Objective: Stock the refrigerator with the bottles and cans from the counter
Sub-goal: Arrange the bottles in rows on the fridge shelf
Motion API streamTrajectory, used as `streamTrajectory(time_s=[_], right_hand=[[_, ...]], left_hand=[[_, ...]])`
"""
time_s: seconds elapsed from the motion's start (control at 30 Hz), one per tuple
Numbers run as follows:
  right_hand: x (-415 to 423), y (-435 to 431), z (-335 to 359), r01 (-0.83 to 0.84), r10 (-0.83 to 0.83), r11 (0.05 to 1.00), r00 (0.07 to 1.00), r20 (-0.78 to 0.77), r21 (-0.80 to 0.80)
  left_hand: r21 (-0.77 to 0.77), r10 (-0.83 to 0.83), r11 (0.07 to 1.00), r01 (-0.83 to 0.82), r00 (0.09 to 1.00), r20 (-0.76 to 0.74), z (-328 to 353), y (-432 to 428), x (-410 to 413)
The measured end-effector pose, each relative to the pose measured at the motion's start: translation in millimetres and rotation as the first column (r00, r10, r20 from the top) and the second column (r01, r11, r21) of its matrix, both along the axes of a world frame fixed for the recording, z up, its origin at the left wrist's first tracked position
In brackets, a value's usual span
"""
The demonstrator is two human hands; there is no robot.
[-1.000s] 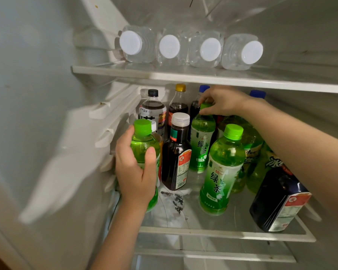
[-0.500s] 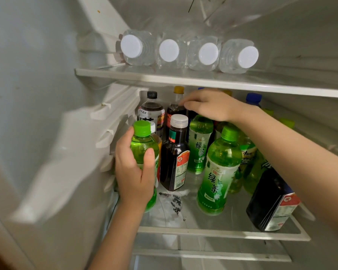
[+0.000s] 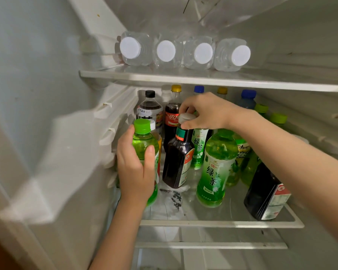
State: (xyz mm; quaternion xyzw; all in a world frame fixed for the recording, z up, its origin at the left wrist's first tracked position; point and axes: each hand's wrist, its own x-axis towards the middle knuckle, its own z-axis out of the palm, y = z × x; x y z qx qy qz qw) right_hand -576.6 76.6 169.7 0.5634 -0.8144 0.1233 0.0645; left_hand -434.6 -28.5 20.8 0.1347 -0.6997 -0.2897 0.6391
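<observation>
Inside an open refrigerator, a person's left hand [image 3: 136, 172] wrapped fingers and thumb around the body of a green-capped bottle [image 3: 143, 142] at centre left of the frame, by the left end of the middle shelf [image 3: 220, 223]. The bottle stood with its long axis vertical, cap up; the hand hid its base, so whether it rested on the glass could not be told. The right hand [image 3: 205, 112], reaching in from the right of the frame, pinched the white cap [image 3: 186, 117] of a dark sauce bottle [image 3: 179, 162] from above with curled fingertips. That bottle stood just right of the green-capped one, its neck leaning slightly toward the frame's right. A cola bottle [image 3: 172, 117] and a black-capped bottle [image 3: 150, 109] stood behind the pair. A green tea bottle [image 3: 215, 168] crowded the right side, and a second dark bottle [image 3: 265, 195] sat at the shelf's lower right corner. On the upper shelf [image 3: 203, 79], 4 water bottles [image 3: 183, 52] lay on their sides, caps toward the camera. The coming move appeared to turn on the narrow space between the 2 held bottles. The sauce bottle lay to the right of the left hand's grip and was nearer the right hand, so it would likely have to shift right or back before the green-capped bottle could settle upright in the left front corner.
</observation>
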Motion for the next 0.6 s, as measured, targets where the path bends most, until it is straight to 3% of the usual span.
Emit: streamTrajectory(time_s=[0.47, 0.6], right_hand=[[-6.4, 8.0, 9.8, 0.14, -0.138, 0.984, 0.99, -0.023, 0.111], [1.6, 0.6, 15.1, 0.245, -0.206, 0.943, 0.962, -0.18, 0.227]], left_hand=[[0.04, -0.008, 0.999, 0.008, 1.0, 0.009, 0.1, -0.7, 2.4], [0.032, 0.001, 0.999, -0.001, 1.0, 0.009, -0.2, -0.9, 2.3]])
